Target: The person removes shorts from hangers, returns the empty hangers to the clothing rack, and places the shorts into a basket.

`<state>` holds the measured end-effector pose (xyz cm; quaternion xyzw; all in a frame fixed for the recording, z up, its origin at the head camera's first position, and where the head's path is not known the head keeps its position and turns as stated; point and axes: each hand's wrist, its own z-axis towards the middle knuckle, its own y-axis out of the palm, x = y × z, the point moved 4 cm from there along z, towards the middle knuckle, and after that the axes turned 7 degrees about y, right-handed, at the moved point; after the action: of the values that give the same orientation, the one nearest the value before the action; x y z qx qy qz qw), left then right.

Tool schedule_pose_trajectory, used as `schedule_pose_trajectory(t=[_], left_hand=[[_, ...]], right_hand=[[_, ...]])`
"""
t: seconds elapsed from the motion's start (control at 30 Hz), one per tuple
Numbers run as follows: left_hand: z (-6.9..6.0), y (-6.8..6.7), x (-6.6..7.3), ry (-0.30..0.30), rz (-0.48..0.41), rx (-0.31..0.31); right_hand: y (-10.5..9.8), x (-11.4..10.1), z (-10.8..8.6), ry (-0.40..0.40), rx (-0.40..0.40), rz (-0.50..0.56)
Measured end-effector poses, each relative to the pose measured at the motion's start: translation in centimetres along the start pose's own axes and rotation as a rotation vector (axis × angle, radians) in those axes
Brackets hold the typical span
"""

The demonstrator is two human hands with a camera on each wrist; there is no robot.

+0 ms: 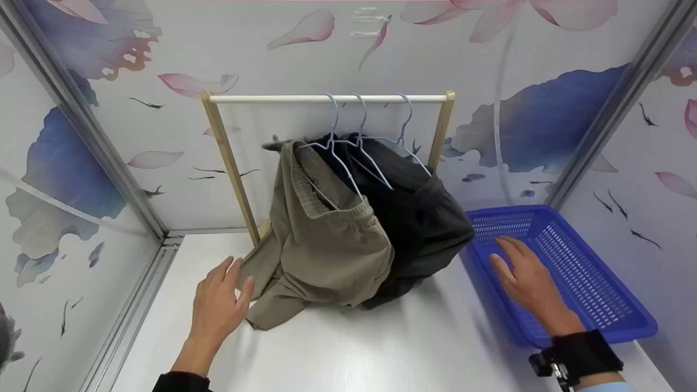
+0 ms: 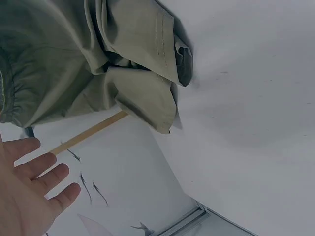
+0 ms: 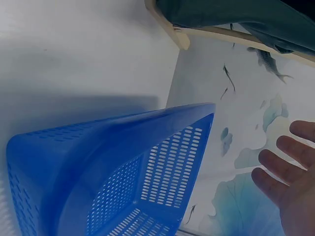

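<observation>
Olive-khaki trousers point(image 1: 332, 256) with an elastic waist hang at the front of a small rack, and black trousers point(image 1: 403, 223) and dark grey trousers point(image 1: 444, 209) hang behind them. Light blue wire hangers point(image 1: 333, 125) carry them from the white rail point(image 1: 272, 99). My left hand point(image 1: 218, 305), its fingers extended and holding nothing, is near the khaki legs; the left wrist view shows it apart from the cloth. Above the blue basket point(image 1: 610, 277) is my right hand point(image 1: 528, 280), its fingers spread and empty.
Wooden posts point(image 1: 231, 163) support the rail at both ends. Everything stands on a white table point(image 1: 348, 348), with the perforated basket at its right side. Flower-patterned panels point(image 1: 305, 54) in metal frames point(image 1: 136, 201) enclose the back and sides.
</observation>
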<state>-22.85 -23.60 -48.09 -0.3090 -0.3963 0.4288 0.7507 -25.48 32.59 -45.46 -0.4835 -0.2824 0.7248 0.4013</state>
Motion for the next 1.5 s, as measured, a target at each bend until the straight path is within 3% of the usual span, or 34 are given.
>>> schedule_pose_trajectory(t=[0.27,0.77,1.03,1.27,1.5], left_hand=[[0.6,0.1,1.4,-0.001,-0.061,0.022],[1.9,0.2,4.8,0.068,-0.114,0.103],[2.8,0.3,7.0,0.114,-0.159,0.143],[3.5,0.3,9.1,0.111,-0.207,0.12],[4.3,0.2,11.0,0.102,-0.307,0.116]], right_hand=[[-0.3,-1.1,0.1,0.014,0.019,0.05],[-1.1,-2.6,0.1,-0.022,0.09,0.125],[-1.7,-4.0,-0.1,-0.078,0.187,0.107],[-1.3,-5.4,-0.5,-0.149,0.252,0.133],[-0.7,-6.2,-0.7,-0.164,0.269,0.156]])
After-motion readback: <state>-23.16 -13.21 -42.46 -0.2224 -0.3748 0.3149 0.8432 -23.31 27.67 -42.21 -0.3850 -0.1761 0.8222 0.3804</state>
